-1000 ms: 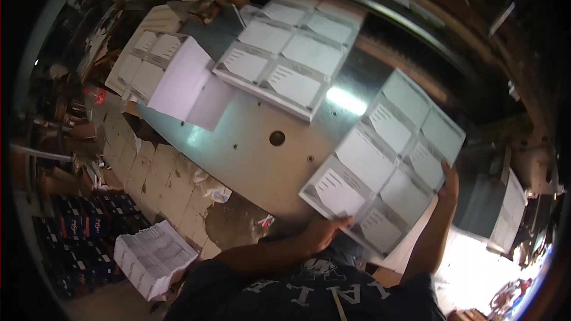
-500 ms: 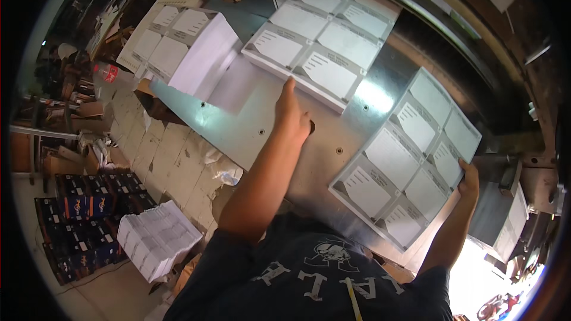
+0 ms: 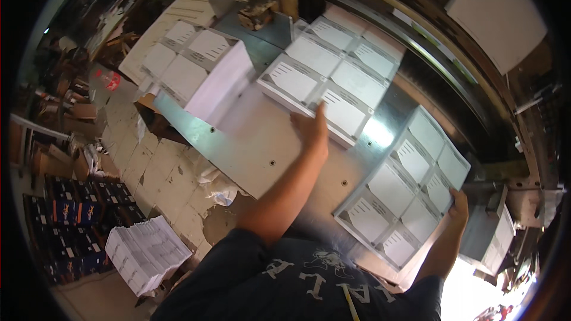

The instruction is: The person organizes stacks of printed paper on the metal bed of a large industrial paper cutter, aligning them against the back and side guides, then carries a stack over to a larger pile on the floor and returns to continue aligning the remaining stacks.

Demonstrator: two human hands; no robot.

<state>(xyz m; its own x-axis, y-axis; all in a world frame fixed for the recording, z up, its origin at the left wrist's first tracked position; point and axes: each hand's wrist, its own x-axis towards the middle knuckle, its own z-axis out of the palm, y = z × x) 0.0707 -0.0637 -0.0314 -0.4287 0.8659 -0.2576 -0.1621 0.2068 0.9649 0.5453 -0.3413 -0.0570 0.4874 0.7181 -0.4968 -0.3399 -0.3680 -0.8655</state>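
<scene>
At the front edge of the middle stack of printed sheets point(image 3: 309, 53) is my left hand point(image 3: 312, 134). Its thumb reaches over the stack's edge, and the other fingers are spread out to the left, slightly blurred. My right hand point(image 3: 458, 207) grips the right edge of another, thinner-looking stack of printed sheets point(image 3: 389, 184), with fingertips at its rim and part of the fingers hidden. Both stacks show grey and white label-like panels in a grid and rest on the metal table point(image 3: 250, 148). A taller block of similar sheets point(image 3: 229, 83) stands at the far left of the table.
Dark cartons point(image 3: 77, 208) and a white paper bundle point(image 3: 146, 255) are at the lower left beside the tiled floor point(image 3: 160, 169). A small block point(image 3: 257, 15) sits at the back. A dark machine beam point(image 3: 410, 47) borders the table's far right side.
The view has shifted, so the table appears lower. My left hand has turned, its thumb now over the stack's edge and its fingers spread left. My right hand stays at its stack.
</scene>
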